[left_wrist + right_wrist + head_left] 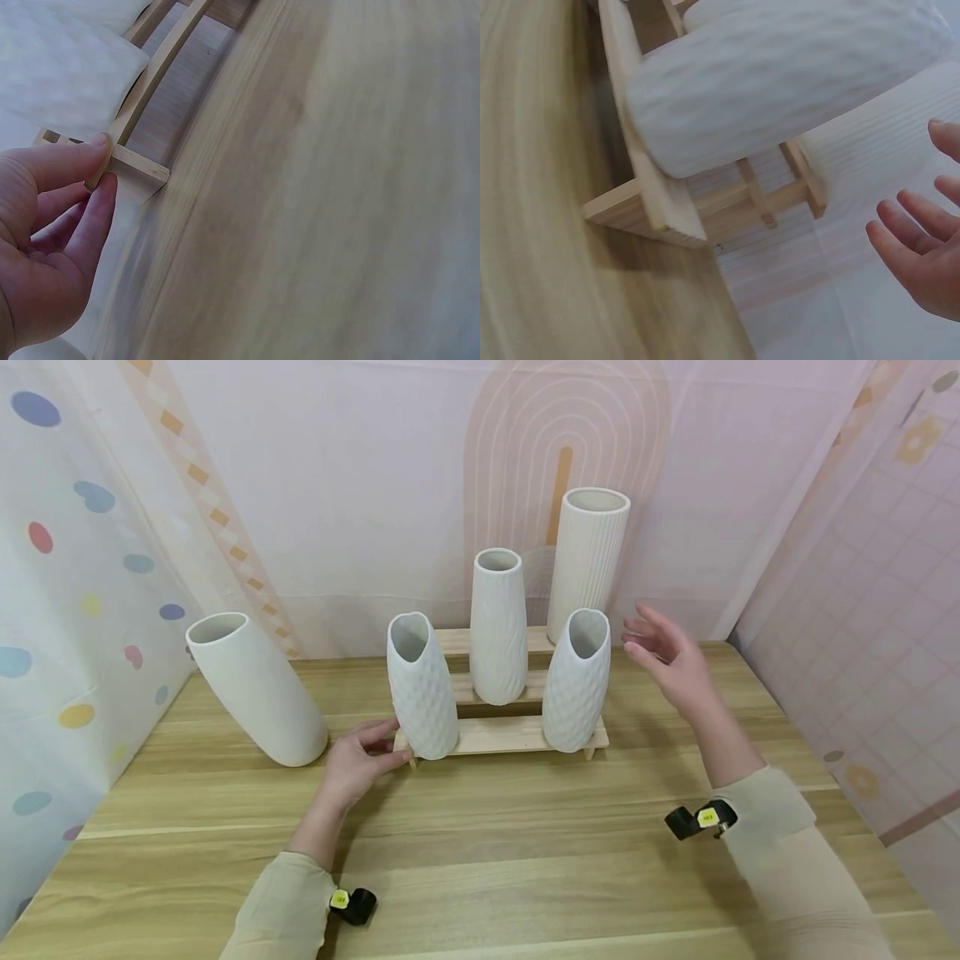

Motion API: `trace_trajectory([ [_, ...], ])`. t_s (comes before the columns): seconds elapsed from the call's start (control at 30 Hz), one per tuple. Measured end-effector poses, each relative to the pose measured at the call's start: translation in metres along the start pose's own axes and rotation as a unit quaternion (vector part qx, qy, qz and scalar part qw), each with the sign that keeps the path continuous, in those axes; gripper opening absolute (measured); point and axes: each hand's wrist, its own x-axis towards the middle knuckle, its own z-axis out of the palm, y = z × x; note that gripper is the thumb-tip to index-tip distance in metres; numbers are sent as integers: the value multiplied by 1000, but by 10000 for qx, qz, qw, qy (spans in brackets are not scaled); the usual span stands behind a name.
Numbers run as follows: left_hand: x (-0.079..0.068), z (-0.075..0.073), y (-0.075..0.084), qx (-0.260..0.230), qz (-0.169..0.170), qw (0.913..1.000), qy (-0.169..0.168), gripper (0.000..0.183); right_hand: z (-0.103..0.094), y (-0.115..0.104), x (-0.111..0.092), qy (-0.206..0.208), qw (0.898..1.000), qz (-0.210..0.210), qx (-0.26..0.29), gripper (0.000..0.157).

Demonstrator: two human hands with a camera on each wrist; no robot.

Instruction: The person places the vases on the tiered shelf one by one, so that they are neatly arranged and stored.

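Observation:
A tiered wooden stand [498, 737] holds several white vases. My left hand [356, 767] pinches the left end of its lowest shelf between thumb and fingers, as the left wrist view shows up close. On that shelf a dimpled vase [425, 710] stands at the left and a second dimpled vase [576, 702] at the right. A slim vase with wavy relief [498, 635] is on the middle shelf, and a tall ribbed vase [588, 560] on the top one at the right. My right hand [675, 664] hovers right of the vases with fingers spread, touching nothing.
A large smooth white vase [262, 697] stands on the wooden table [480, 843] left of the stand. Behind the table hangs a pale patterned curtain [337, 485]. A dotted cloth [67, 610] covers the left side, and a gridded cloth [885, 610] the right.

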Motion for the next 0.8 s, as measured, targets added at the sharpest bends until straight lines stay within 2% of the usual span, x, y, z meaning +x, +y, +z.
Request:
trace_trajectory([
  [0.13,1,1,-1,22,-3,10000,-17,57,2,9,-15,-96,9998,84,-118,58],
  [0.47,1,1,-1,25,-53,10000,-18,57,9,32,-46,-270,9993,270,37,59],
  [0.8,-1,0,-1,13,-19,10000,47,55,16,47,-66,-402,9980,457,184,62],
])
